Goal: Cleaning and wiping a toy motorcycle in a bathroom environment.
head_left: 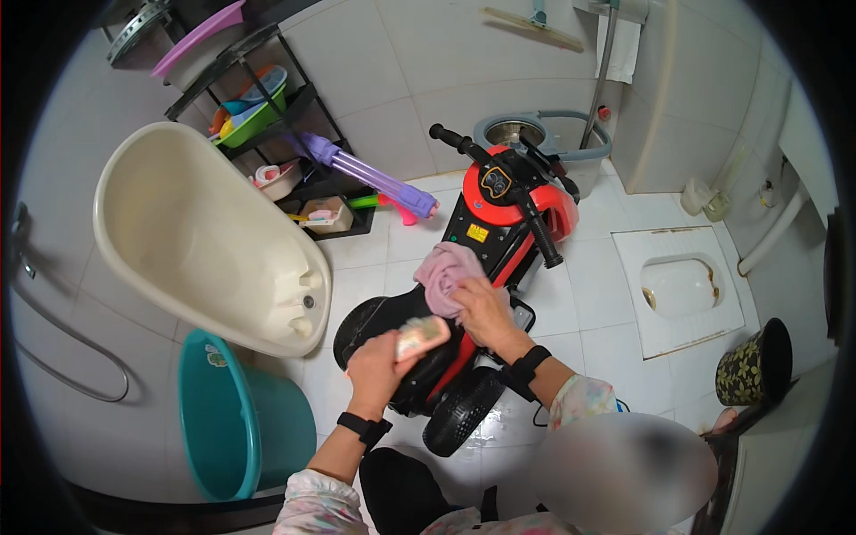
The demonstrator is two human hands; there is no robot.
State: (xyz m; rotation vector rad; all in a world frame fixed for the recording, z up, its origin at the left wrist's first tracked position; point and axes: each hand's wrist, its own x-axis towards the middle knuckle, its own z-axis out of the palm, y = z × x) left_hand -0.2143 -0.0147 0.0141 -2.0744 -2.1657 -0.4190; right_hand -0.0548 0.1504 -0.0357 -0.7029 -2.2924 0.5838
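Note:
A red and black children's ride-on motorcycle (486,210) stands on the tiles before me, handlebars at the far end. My right hand (481,310) grips a bunched pink cloth (446,267) against the middle of its body, in front of the black seat. Above the seat's near part, my left hand (373,364) is closed around a small peach-coloured scrub brush (424,333) with a pale side, partly blurred. Whether the brush touches the seat I cannot tell. A thick black rear wheel (462,415) shows close to my legs.
On the left are a cream baby bathtub (201,236) and a tall teal bucket (281,437). Behind stands a black shelf (308,98) beside a purple toy water gun (370,178). A grey mop bucket (588,156), a squat toilet (624,267) and a patterned bin (742,373) lie rightward.

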